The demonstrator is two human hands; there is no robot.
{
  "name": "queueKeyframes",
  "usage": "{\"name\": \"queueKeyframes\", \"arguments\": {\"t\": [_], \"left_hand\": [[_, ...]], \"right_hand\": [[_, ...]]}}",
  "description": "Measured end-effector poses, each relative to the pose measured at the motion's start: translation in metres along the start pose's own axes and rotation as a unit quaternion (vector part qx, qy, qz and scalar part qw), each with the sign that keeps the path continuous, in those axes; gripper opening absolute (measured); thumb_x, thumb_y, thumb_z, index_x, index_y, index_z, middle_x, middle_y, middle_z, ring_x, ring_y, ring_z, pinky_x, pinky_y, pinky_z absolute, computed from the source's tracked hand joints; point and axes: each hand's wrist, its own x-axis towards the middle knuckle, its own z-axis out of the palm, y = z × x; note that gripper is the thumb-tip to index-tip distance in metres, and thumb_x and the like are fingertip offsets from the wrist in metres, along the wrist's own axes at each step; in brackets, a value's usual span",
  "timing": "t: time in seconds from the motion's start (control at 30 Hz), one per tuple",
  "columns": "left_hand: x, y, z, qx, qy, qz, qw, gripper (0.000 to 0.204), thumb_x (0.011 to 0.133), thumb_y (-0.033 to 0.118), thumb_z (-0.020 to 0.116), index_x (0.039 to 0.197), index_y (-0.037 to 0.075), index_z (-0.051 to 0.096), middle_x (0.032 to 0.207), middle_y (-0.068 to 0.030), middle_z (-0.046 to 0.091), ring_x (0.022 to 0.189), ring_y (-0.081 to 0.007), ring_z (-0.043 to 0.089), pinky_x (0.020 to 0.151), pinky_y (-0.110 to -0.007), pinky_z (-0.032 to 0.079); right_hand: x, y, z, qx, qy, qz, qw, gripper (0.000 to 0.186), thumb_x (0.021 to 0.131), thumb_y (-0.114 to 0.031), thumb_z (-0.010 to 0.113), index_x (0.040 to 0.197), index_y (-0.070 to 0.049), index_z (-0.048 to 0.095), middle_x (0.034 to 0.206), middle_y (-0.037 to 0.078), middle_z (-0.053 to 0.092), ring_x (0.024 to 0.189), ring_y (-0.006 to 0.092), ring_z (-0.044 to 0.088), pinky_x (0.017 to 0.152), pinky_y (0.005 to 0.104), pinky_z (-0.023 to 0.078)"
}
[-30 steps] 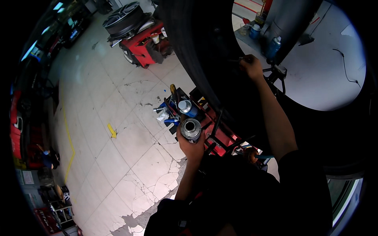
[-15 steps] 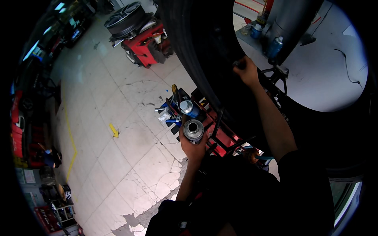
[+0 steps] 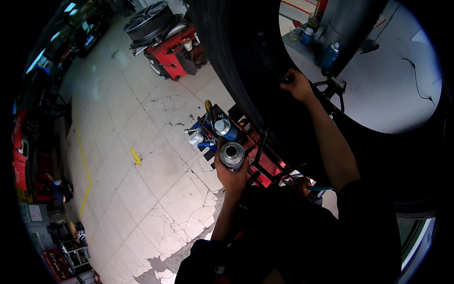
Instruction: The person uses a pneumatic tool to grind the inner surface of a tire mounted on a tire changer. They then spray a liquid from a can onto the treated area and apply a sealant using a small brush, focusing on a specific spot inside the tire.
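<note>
My left hand (image 3: 231, 181) is wrapped round an open metal can (image 3: 231, 156), held upright with its round mouth facing up. My right hand (image 3: 299, 86) is closed in a pinch against the dark inner side of a large black tyre (image 3: 222, 57). Something dark sits in those right fingers, but the shadow hides its kind. Just beyond the open can stands a blue spray can (image 3: 226, 128) with a pale cap, among hand tools on a tray (image 3: 208, 135).
A red wheeled machine (image 3: 175, 59) carries a wheel rim (image 3: 148, 21) at the far left. Blue bottles (image 3: 329, 56) stand beyond the tyre at the right. Red metal framework (image 3: 265, 163) lies below the tyre. The tiled floor (image 3: 142, 189) is cracked, with a yellow arrow (image 3: 136, 156).
My right hand has shifted very slightly along the tyre's inner side. My left hand keeps its hold on the can, almost unmoved.
</note>
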Motion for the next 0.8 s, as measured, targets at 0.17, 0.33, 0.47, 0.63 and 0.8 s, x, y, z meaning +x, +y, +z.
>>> {"name": "queueKeyframes", "arguments": {"t": [0.17,0.33,0.47,0.63,0.8], "left_hand": [[-0.001,0.000,-0.003,-0.002,-0.003,-0.004,1.000,0.076,0.067,0.012,0.080,0.129,-0.002,0.038,0.118,-0.0164,0.054,0.111,-0.0267,0.054,0.096,-0.036,0.041],[-0.003,-0.003,-0.006,0.008,-0.001,-0.009,1.000,0.078,0.067,0.012,0.080,0.131,-0.002,0.037,0.120,-0.0171,0.053,0.112,-0.0274,0.053,0.097,-0.036,0.041],[-0.003,-0.003,-0.008,0.025,0.000,-0.013,1.000,0.080,0.067,0.013,0.080,0.131,-0.003,0.036,0.120,-0.0175,0.053,0.113,-0.0278,0.053,0.097,-0.037,0.040],[0.002,-0.004,-0.005,0.006,-0.005,-0.010,1.000,0.080,0.068,0.012,0.080,0.132,-0.003,0.035,0.121,-0.0178,0.053,0.113,-0.0278,0.053,0.097,-0.037,0.041],[0.004,-0.002,-0.003,0.001,-0.008,-0.018,1.000,0.080,0.067,0.012,0.080,0.132,-0.002,0.035,0.121,-0.0178,0.053,0.114,-0.0276,0.053,0.097,-0.037,0.041]], "right_hand": [[-0.006,-0.009,-0.010,-0.113,0.060,-0.009,0.992,0.033,0.068,-0.020,0.076,0.093,-0.005,0.060,0.096,0.015,0.060,0.092,0.0316,0.060,0.081,0.0379,0.048],[-0.006,-0.019,-0.012,-0.045,0.107,-0.048,0.992,0.032,0.066,-0.018,0.076,0.090,-0.005,0.058,0.092,0.016,0.059,0.087,0.0327,0.060,0.078,0.0401,0.049],[-0.003,-0.019,0.003,-0.005,0.098,-0.069,0.993,0.032,0.066,-0.016,0.076,0.090,-0.005,0.058,0.094,0.017,0.058,0.087,0.0342,0.060,0.078,0.0413,0.049],[-0.004,-0.017,0.003,-0.086,0.105,-0.026,0.990,0.035,0.066,-0.014,0.076,0.094,-0.004,0.057,0.095,0.017,0.059,0.088,0.0345,0.060,0.080,0.0415,0.049],[-0.002,-0.025,0.000,-0.127,0.063,0.007,0.990,0.036,0.066,-0.017,0.077,0.095,-0.003,0.059,0.105,0.021,0.059,0.101,0.0376,0.057,0.086,0.0438,0.048]]}}
